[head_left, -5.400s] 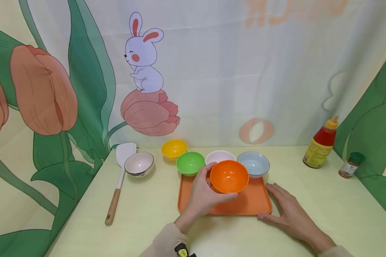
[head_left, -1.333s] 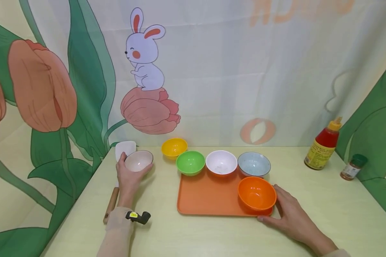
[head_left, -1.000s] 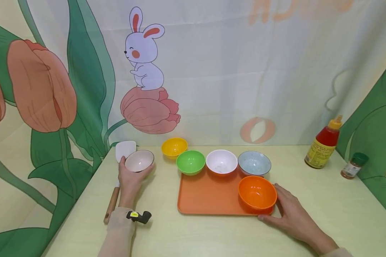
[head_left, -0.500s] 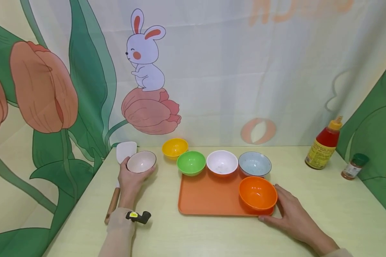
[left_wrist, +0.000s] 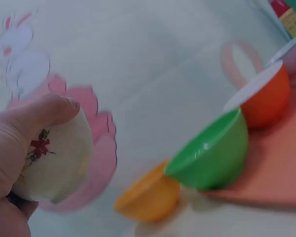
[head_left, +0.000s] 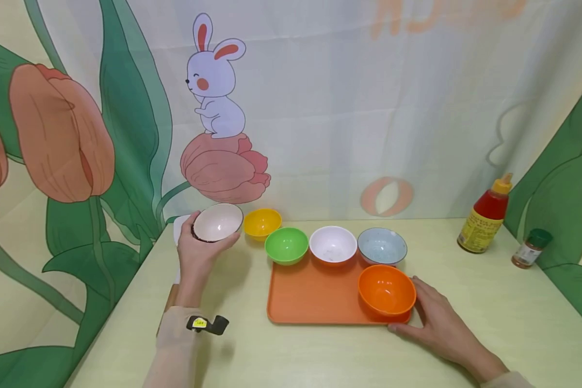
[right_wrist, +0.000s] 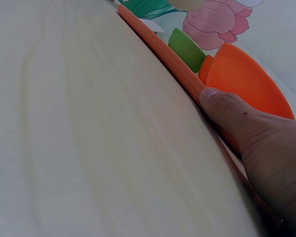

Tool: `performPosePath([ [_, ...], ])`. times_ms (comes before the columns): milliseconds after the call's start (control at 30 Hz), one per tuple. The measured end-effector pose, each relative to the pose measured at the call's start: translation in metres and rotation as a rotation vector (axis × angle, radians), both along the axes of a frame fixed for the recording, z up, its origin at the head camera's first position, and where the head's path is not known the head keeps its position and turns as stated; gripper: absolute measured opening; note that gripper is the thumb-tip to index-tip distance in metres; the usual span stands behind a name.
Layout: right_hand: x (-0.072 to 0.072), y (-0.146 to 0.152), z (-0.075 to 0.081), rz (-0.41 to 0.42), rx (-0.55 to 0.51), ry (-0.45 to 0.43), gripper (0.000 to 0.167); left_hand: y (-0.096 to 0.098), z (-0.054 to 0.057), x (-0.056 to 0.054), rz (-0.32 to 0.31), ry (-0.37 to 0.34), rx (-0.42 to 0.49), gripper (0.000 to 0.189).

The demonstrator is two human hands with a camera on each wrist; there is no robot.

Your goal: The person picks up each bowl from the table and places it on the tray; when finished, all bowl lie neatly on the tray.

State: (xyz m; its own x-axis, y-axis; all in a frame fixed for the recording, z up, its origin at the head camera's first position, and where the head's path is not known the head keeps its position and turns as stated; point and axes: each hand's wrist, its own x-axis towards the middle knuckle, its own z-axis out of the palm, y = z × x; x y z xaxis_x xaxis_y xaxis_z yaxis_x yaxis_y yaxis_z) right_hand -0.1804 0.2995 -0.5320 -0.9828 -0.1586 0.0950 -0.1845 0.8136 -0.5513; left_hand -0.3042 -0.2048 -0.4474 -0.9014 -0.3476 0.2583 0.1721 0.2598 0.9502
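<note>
My left hand grips a small white bowl with a dark rim, raised above the table at the left. In the left wrist view a red flower shows on the bowl's outside, with the thumb along it. My right hand rests at the right front corner of the orange tray, thumb on the front rim and fingers extended along the right side. An orange bowl stands in that corner, beside the hand. Green, white and grey-blue bowls line the tray's back edge.
A yellow bowl stands behind the green one. The spatula lies at the left, partly hidden by my left arm. A red sauce bottle and a green-capped jar stand at the right. A printed curtain hangs behind the table.
My left hand let go of the orange bowl on the tray, moved left, took hold of the small white bowl and has now lifted it. My right hand has stayed at the tray's corner.
</note>
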Motion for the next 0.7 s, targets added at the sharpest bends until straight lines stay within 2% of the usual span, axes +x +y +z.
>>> performPosePath([
  [133,0.000,0.000,0.001,0.000,-0.008,-0.004,0.129,0.019,0.025,0.010,-0.093,0.061,0.028,0.112],
  [300,0.001,-0.001,0.001,-0.002,-0.010,-0.014,0.129,0.042,0.044,0.028,-0.222,0.119,0.037,0.108],
  [533,0.001,-0.001,0.003,-0.004,0.001,-0.005,0.128,0.075,0.053,0.044,-0.370,0.166,0.041,0.108],
  [700,0.003,-0.001,0.004,0.004,0.001,0.004,0.128,0.093,0.050,0.053,-0.425,0.133,0.028,0.109],
])
